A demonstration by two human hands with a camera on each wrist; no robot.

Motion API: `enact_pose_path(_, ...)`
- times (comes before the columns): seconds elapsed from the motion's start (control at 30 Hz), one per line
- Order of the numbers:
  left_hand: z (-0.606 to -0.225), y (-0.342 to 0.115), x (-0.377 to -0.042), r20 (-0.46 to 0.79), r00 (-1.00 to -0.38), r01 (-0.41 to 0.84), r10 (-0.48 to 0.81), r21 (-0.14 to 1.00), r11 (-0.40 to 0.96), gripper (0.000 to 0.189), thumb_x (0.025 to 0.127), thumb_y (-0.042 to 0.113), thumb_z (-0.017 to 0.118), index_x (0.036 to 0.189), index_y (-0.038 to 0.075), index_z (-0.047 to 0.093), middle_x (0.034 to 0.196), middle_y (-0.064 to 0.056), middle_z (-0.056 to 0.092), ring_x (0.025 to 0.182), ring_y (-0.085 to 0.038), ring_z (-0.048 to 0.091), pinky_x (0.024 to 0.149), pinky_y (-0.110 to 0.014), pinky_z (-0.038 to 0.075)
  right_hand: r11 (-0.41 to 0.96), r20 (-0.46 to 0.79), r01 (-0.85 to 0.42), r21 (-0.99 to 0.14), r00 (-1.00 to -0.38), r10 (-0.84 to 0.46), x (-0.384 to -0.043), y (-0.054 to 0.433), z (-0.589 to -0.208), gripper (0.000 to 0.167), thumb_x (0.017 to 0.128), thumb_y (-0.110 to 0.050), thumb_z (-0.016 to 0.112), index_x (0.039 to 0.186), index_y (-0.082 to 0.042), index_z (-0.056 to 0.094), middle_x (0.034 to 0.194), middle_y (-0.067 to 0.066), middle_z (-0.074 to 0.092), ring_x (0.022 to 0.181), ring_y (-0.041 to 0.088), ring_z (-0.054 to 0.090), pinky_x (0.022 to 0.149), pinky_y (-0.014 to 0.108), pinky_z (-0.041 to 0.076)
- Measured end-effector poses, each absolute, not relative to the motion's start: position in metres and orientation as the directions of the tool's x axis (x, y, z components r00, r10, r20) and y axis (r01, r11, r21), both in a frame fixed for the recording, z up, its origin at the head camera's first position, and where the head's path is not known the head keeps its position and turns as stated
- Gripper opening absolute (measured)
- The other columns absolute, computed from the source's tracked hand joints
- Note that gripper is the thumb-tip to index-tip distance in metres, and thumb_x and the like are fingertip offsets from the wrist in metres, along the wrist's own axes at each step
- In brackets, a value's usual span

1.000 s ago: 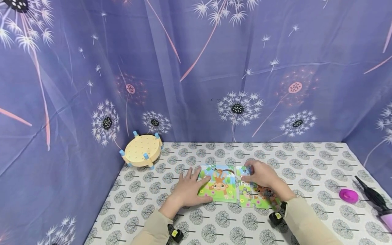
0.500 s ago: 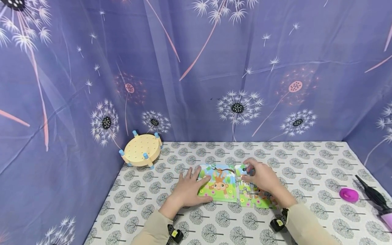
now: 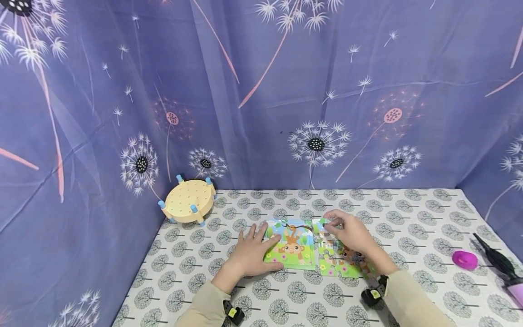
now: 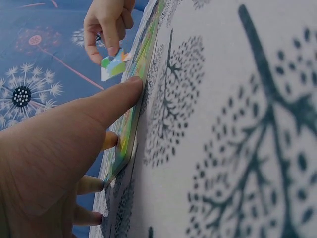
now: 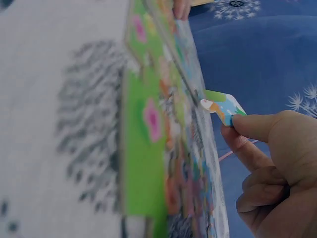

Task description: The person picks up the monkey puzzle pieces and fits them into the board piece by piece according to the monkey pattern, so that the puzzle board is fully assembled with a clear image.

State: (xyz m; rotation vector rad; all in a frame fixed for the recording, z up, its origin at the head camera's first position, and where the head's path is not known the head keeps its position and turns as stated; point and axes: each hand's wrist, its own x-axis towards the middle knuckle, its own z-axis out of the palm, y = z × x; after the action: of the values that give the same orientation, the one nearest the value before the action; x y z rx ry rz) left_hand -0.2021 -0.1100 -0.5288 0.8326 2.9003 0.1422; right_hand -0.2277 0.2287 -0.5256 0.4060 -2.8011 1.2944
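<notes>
My left hand [image 3: 252, 252] lies with spread fingers on the left part of a square monkey picture board [image 3: 292, 250]; in the left wrist view its thumb [image 4: 124, 96] touches the board's edge. My right hand [image 3: 352, 234] pinches a jigsaw piece [image 5: 223, 105] between thumb and index finger, its other fingers curled. Blue, green and orange print shows on that piece, which is lifted off the surface in both wrist views. Below the hand, joined jigsaw pieces [image 3: 347, 271] lie just right of the board, with green ground and pink flowers. The right hand and wrist cover part of them.
An upturned cream stool with blue-tipped legs [image 3: 189, 200] stands at the back left. To the right are a magenta oval dish [image 3: 465, 260] and a black-nozzled tool [image 3: 496, 259]. A tree-print cloth [image 3: 300, 293] covers the table, and a purple dandelion curtain [image 3: 261, 150] hangs behind.
The right hand has lifted the jigsaw piece from the upper left of the joined pieces and shifted slightly left. My left hand has stayed on the board.
</notes>
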Motion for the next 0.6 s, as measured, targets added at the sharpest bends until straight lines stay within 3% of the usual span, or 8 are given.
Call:
enact_pose_path(0.13, -0.529, -0.110, -0.202, -0.091, -0.840, 0.523, 0.534, 0.122, 0.843, 0.088, 0.089, 0.085, 0.045, 0.163, 0.037, 0.035, 0.172, -0.014, 0.017, 0.151, -0.053, 0.019, 0.114, -0.078, 0.019, 0.565, 0.095, -0.193, -0.802, -0.975, -0.199, -0.230, 0.220, -0.520, 0.039, 0.095, -0.018, 0.077, 0.131, -0.009, 0.066, 0.105, 0.012, 0.077, 0.047, 0.016, 0.052, 0.037, 0.027, 0.041)
enact_pose_path(0.4, -0.530, -0.111, -0.202, -0.088, -0.837, 0.530, 0.540, 0.116, 0.840, 0.088, 0.090, 0.085, 0.044, 0.163, 0.037, 0.036, 0.171, -0.015, 0.018, 0.151, -0.053, 0.021, 0.114, -0.078, 0.021, 0.509, -0.007, -0.072, -0.858, -0.988, -0.152, -0.237, 0.186, -0.520, 0.039, 0.098, -0.021, 0.074, 0.133, -0.007, 0.064, 0.107, 0.014, 0.076, 0.041, 0.013, 0.043, 0.036, 0.026, 0.039)
enact_pose_path(0.6, -0.528, -0.110, -0.201, -0.089, -0.841, 0.522, 0.534, 0.130, 0.843, 0.087, 0.090, 0.084, 0.046, 0.162, 0.037, 0.037, 0.171, -0.015, 0.018, 0.151, -0.053, 0.020, 0.114, -0.078, 0.020, 0.492, 0.006, -0.077, -0.867, -0.989, -0.145, -0.245, 0.152, -0.522, 0.036, 0.095, -0.018, 0.076, 0.128, -0.006, 0.066, 0.097, 0.008, 0.078, 0.061, 0.020, 0.063, 0.048, 0.025, 0.046)
